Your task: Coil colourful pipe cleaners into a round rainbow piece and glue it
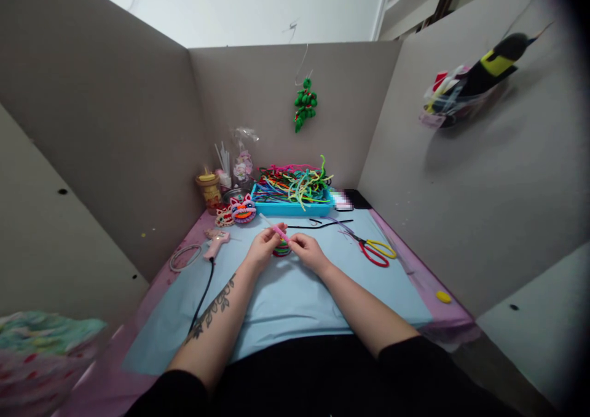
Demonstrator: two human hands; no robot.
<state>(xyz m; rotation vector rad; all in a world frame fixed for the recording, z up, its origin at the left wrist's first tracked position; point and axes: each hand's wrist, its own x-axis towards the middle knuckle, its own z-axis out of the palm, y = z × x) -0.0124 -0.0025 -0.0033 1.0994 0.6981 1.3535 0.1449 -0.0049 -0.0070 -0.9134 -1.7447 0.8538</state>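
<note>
My left hand (262, 248) is closed in a pinch around a thin white stick (264, 219) that slants up to the left. Wound round the lower part of that stick is a pink pipe cleaner (280, 233). My right hand (310, 252) pinches the pink pipe cleaner's lower right end with its fingertips. Behind and below the fingers, a multicoloured striped piece (281, 249) lies on the blue sheet, partly hidden by both hands.
A blue tray (295, 209) of colourful pipe cleaners stands at the back. Scissors with red and yellow handles (375, 254) lie right. A pink glue gun (216, 244) and lion-head craft pieces (243, 209) sit left. A black pipe cleaner (318, 226) lies beyond my hands.
</note>
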